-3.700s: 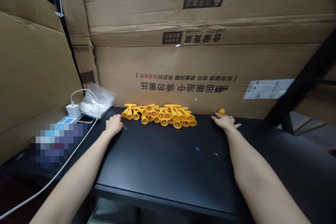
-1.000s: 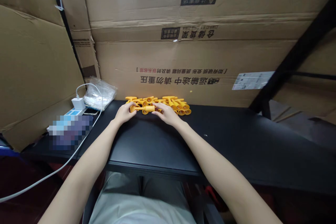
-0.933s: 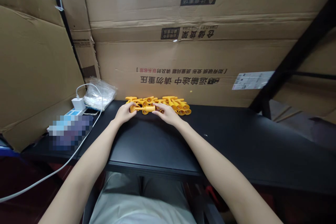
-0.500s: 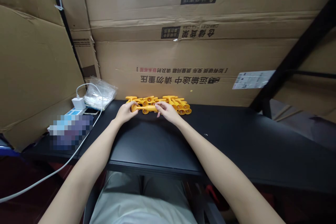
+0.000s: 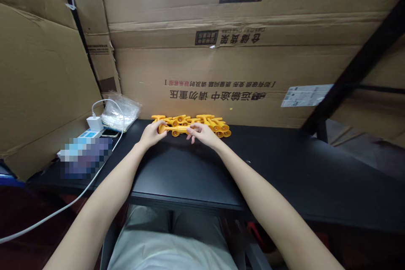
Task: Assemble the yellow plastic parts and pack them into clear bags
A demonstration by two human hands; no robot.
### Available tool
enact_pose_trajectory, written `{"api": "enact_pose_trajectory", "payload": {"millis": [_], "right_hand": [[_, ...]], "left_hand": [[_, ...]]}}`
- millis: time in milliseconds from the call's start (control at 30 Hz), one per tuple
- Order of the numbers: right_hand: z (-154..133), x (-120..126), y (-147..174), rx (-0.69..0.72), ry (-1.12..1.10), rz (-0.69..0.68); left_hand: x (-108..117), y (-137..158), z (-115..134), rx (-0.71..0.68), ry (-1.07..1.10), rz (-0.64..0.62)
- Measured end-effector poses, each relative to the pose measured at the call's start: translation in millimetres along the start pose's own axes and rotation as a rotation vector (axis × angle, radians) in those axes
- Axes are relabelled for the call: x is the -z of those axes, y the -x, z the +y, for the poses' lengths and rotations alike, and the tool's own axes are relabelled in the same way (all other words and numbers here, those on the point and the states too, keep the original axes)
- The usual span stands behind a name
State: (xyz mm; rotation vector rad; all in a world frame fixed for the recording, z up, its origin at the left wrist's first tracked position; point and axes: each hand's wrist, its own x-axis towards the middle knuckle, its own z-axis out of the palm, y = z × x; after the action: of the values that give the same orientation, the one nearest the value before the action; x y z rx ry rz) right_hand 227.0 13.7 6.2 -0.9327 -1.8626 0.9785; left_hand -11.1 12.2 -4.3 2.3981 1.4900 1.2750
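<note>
Level between my two hands is a yellow plastic piece with a flared cup end and a ribbed stem (image 5: 177, 129). My left hand (image 5: 150, 136) is closed around its cup end. At the other end, the thumb and forefinger of my right hand (image 5: 205, 135) pinch the stem, and the lower fingers hang loosely below. Just behind lies a pile of similar yellow pieces (image 5: 205, 119), several with round cups facing me. My hands cover part of this pile.
The black tabletop (image 5: 186, 173) runs beneath my arms. A cardboard sheet (image 5: 202, 63) stands behind it. On the left are a white charger (image 5: 95, 123) with its cable, a phone (image 5: 109, 133), a clear plastic bag (image 5: 122, 114) and a blurred-out item (image 5: 86, 158).
The lower fingers of my right hand have shifted slightly under the stem. Both hands stay on the yellow piece, and the pile looks the same.
</note>
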Motion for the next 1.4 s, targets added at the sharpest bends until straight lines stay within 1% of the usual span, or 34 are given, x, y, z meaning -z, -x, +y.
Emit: {"api": "enact_pose_trajectory", "payload": {"millis": [100,200,267,333,400,533,600,733,833,1033,1400], "right_hand": [[-5.8,-4.6,0.5,-0.080,-0.054,0.029],[-9.2,-9.9,-0.3,-0.180,-0.085,0.067],[-10.5,-11.2,-1.0,-0.237,-0.067,0.081],[-11.2,-9.6,-1.4,-0.260,-0.033,0.075],[-11.0,-6.2,-1.1,-0.230,-0.012,0.055],[-6.7,-1.0,0.2,-0.093,-0.022,0.006],[-3.3,-1.2,-0.2,-0.050,-0.029,-0.008],[1.1,-3.8,-2.7,-0.013,-0.034,0.034],[1.8,-4.0,-3.8,-0.010,-0.028,0.057],[2.2,-1.6,-3.7,-0.054,-0.021,0.073],[-3.7,-6.7,-3.3,-0.118,-0.086,0.092]], "left_hand": [[-1.1,0.2,2.4,-0.035,0.017,0.040],[-1.5,0.3,3.7,-0.032,0.005,0.052],[-1.2,0.0,3.5,-0.031,-0.012,0.047],[-0.6,-0.4,2.6,-0.035,-0.031,0.046],[0.0,-0.7,1.3,-0.032,-0.058,0.048],[0.6,-0.8,-0.6,-0.010,-0.098,0.045],[0.5,-0.8,-0.9,-0.005,-0.097,0.049],[-0.2,-0.5,-0.5,-0.014,-0.070,0.065],[-0.1,0.1,0.2,-0.037,-0.047,0.060],[0.2,0.8,1.3,-0.072,-0.023,0.070],[0.1,1.5,2.8,-0.064,-0.033,0.085]]}}
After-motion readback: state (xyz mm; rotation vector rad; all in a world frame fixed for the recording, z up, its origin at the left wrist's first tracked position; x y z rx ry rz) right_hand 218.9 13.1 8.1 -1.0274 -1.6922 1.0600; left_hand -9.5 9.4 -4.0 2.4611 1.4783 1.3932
